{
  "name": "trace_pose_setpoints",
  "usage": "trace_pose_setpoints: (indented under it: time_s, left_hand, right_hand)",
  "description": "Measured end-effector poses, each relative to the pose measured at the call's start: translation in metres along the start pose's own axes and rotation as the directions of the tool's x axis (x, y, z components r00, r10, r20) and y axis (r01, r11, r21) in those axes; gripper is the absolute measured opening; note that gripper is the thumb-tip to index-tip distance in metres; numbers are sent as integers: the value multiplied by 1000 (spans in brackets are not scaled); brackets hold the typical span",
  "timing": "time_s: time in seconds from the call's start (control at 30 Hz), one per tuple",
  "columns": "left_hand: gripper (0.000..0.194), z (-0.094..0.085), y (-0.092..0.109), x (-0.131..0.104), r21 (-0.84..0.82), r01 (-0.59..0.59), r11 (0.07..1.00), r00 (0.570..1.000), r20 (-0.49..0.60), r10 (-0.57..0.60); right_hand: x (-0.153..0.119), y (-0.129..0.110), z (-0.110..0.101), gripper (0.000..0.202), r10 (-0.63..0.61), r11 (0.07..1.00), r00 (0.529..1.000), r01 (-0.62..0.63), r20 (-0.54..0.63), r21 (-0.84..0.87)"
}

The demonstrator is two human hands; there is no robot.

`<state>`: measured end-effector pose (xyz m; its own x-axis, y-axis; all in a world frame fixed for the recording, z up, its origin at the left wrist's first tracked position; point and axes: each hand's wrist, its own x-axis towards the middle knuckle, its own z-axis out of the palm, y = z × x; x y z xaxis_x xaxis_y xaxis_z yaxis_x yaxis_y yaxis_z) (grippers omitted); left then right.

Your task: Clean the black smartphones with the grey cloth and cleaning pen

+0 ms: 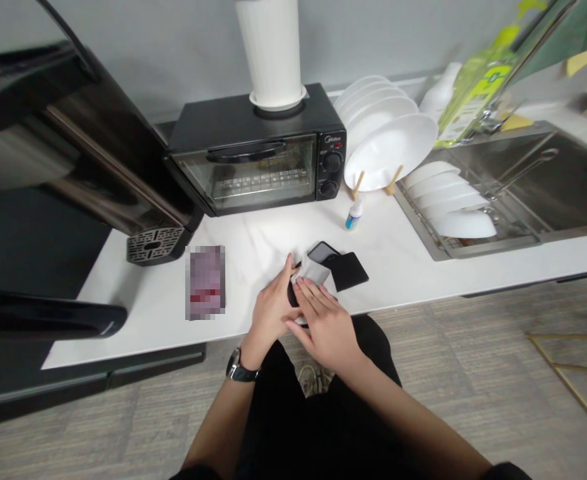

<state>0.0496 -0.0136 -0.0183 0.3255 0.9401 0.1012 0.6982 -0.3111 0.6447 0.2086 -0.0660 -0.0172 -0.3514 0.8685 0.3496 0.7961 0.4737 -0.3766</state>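
Observation:
At the counter's front edge, my left hand [272,308] holds a small black object [292,293], mostly hidden by a white cloth or tissue [314,268]. The fingers of my right hand [327,328] lie close together on the white cloth, pressing it against the black object. Just beyond my hands, a dark flat case with a grey panel [322,251] lies partly under a black flat rectangle [349,271]. A small white bottle with a blue label [354,217] stands farther back on the counter.
A black toaster oven [258,173] carries a white pot [272,53]. White plates [393,150] stand in a rack beside the sink [538,193], which holds bowls [453,200]. A blurred-out purple item [206,283] lies left, near a dark dispenser [156,245].

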Motion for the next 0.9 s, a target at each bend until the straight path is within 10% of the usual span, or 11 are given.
trace_pose_setpoints:
  time_s: [0.27, 0.57, 0.77, 0.9]
  left_hand:
    - [119, 0, 6, 4, -7, 37, 999, 999, -5, -37]
    - [87, 2, 1, -1, 58, 66, 996, 997, -31, -65]
    - [114, 0, 9, 3, 2, 9, 1000, 1000, -7, -9]
    - [115, -1, 9, 4, -7, 20, 1000, 1000, -17, -20]
  right_hand:
    - [-12, 82, -41, 52, 131, 979, 987, -144, -99, -143]
    - [6, -10, 11, 68, 39, 998, 999, -38, -3, 52]
    - [-20, 65, -37, 46, 75, 997, 997, -74, -18, 32]
    - [7, 81, -27, 54, 157, 978, 975, -176, -156, -115]
